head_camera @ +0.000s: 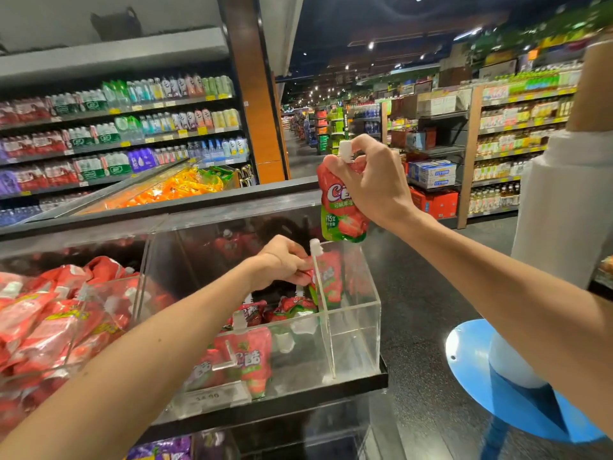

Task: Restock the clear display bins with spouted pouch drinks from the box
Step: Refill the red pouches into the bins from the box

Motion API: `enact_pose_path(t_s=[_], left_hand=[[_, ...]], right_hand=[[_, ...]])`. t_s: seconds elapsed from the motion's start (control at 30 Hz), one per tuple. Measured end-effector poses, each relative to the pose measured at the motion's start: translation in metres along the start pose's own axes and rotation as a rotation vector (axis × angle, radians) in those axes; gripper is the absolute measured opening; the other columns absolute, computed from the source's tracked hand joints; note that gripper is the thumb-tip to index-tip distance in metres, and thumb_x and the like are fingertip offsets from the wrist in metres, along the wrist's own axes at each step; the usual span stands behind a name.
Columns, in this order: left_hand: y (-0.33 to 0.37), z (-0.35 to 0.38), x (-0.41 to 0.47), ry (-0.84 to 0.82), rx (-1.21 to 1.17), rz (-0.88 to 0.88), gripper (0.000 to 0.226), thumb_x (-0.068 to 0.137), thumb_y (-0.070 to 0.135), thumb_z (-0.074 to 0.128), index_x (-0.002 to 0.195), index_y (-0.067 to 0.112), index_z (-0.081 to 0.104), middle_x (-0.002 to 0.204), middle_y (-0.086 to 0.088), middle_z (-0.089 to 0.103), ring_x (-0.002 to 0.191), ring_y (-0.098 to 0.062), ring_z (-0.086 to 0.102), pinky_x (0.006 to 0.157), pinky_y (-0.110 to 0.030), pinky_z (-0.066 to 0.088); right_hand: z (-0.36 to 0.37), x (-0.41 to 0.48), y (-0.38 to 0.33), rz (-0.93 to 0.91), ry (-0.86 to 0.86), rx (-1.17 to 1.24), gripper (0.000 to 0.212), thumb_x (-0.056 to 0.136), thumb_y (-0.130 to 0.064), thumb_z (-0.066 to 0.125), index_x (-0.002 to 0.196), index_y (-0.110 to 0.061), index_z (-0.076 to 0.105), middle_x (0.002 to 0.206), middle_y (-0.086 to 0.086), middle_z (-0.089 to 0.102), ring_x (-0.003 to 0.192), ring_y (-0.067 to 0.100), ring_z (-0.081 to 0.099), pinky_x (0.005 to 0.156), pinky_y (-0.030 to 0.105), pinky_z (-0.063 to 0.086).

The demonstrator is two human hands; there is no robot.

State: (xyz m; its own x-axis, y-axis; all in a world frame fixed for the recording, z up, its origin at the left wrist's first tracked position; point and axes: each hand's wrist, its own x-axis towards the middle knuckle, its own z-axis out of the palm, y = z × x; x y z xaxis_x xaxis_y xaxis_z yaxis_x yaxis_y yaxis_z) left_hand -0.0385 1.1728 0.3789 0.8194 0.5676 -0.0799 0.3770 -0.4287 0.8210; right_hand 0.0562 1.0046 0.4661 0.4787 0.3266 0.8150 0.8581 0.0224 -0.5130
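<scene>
A clear acrylic bin (pixel 351 330) stands on a black shelf in front of me, with several red strawberry spouted pouches (pixel 252 356) lying inside it. My left hand (pixel 282 263) reaches into the bin and pinches an upright red pouch (pixel 328 277) at the right divider. My right hand (pixel 371 180) grips another red and green pouch (pixel 341 214) by its top near the white cap, holding it in the air above the bin's back right corner. No box is in view.
A neighbouring clear bin (pixel 66 313) on the left is full of red pouches. Purple packs (pixel 159 451) show on the shelf below. A person in a white top (pixel 560 207) stands close on the right, beside a blue floor marking (pixel 504 393). Drink shelves line the aisle.
</scene>
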Motion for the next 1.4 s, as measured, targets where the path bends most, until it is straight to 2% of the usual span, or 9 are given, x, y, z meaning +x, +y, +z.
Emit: enact_pose_path(t_s=[0.13, 0.4, 0.53, 0.63, 0.73, 0.97, 1.17, 1.3, 1.4], left_hand=[[-0.006, 0.017, 0.003, -0.038, 0.011, -0.023, 0.020, 0.090, -0.001, 0.068, 0.104, -0.015, 0.065, 0.092, -0.015, 0.069, 0.067, -0.012, 0.070, 0.058, -0.021, 0.057], [-0.005, -0.005, -0.006, -0.214, -0.029, -0.060, 0.035, 0.098, 0.008, 0.061, 0.132, 0.005, 0.057, 0.118, -0.018, 0.069, 0.095, -0.031, 0.073, 0.087, -0.042, 0.060], [0.023, -0.039, -0.043, -0.068, 0.190, 0.094, 0.028, 0.097, 0.001, 0.057, 0.121, 0.012, 0.065, 0.116, -0.012, 0.068, 0.090, -0.023, 0.074, 0.074, -0.035, 0.062], [0.048, -0.069, -0.089, -0.079, -0.036, 0.255, 0.043, 0.087, -0.011, 0.061, 0.122, 0.015, 0.064, 0.114, -0.011, 0.072, 0.100, -0.027, 0.071, 0.084, -0.040, 0.060], [0.058, -0.083, -0.129, -0.143, -0.270, 0.353, 0.048, 0.083, -0.002, 0.072, 0.126, 0.015, 0.060, 0.110, -0.015, 0.073, 0.101, -0.030, 0.071, 0.087, -0.043, 0.059], [0.017, -0.070, -0.143, 0.124, -0.009, 0.409, 0.023, 0.078, 0.003, 0.081, 0.099, 0.006, 0.073, 0.086, -0.011, 0.075, 0.082, -0.021, 0.074, 0.070, -0.029, 0.061], [-0.007, -0.050, -0.118, 0.025, 0.374, 0.359, 0.016, 0.077, 0.027, 0.085, 0.084, 0.015, 0.077, 0.068, 0.003, 0.068, 0.056, -0.005, 0.055, 0.058, -0.023, 0.043], [-0.012, -0.044, -0.102, -0.148, 0.622, 0.284, 0.024, 0.081, 0.027, 0.081, 0.063, 0.024, 0.066, 0.062, 0.011, 0.060, 0.063, -0.010, 0.053, 0.059, -0.024, 0.043], [-0.013, -0.037, -0.094, -0.348, 0.668, 0.225, 0.020, 0.081, 0.027, 0.081, 0.095, 0.018, 0.069, 0.092, 0.001, 0.068, 0.084, -0.019, 0.062, 0.072, -0.030, 0.050]], right_hand=[[0.001, -0.001, -0.001, -0.010, -0.007, 0.010, 0.038, 0.092, -0.040, 0.067, 0.105, -0.005, 0.063, 0.087, -0.002, 0.064, 0.079, 0.018, 0.068, 0.066, 0.037, 0.059], [0.008, -0.001, -0.003, -0.004, -0.014, 0.040, 0.039, 0.092, -0.041, 0.067, 0.108, -0.006, 0.063, 0.091, 0.001, 0.067, 0.078, 0.013, 0.066, 0.062, 0.026, 0.056], [0.010, -0.002, -0.017, -0.009, -0.046, 0.089, 0.034, 0.091, -0.041, 0.068, 0.105, -0.011, 0.062, 0.082, -0.009, 0.064, 0.069, -0.003, 0.061, 0.055, 0.012, 0.049], [0.014, -0.007, -0.038, -0.034, -0.118, 0.130, 0.027, 0.090, -0.039, 0.069, 0.100, -0.017, 0.059, 0.070, -0.017, 0.062, 0.058, -0.009, 0.059, 0.052, 0.011, 0.047], [0.024, -0.022, -0.060, -0.107, -0.255, 0.127, 0.029, 0.093, -0.038, 0.066, 0.105, -0.013, 0.059, 0.073, -0.012, 0.066, 0.061, -0.002, 0.063, 0.056, 0.022, 0.051], [0.033, -0.049, -0.072, -0.241, -0.712, -0.051, 0.024, 0.102, -0.033, 0.053, 0.101, -0.009, 0.049, 0.063, -0.010, 0.053, 0.047, 0.003, 0.044, 0.046, 0.019, 0.030], [0.038, -0.054, -0.069, -0.219, -0.954, -0.383, 0.014, 0.092, -0.027, 0.062, 0.088, -0.014, 0.064, 0.082, 0.001, 0.065, 0.075, 0.025, 0.064, 0.064, 0.035, 0.053], [0.047, -0.063, -0.070, -0.228, -1.147, -0.586, 0.020, 0.083, -0.020, 0.063, 0.066, -0.009, 0.060, 0.060, 0.004, 0.055, 0.059, 0.027, 0.055, 0.051, 0.032, 0.046], [0.054, -0.071, -0.075, -0.274, -1.296, -0.676, 0.017, 0.087, -0.020, 0.067, 0.085, -0.004, 0.069, 0.067, 0.003, 0.055, 0.062, 0.025, 0.053, 0.046, 0.024, 0.038]])
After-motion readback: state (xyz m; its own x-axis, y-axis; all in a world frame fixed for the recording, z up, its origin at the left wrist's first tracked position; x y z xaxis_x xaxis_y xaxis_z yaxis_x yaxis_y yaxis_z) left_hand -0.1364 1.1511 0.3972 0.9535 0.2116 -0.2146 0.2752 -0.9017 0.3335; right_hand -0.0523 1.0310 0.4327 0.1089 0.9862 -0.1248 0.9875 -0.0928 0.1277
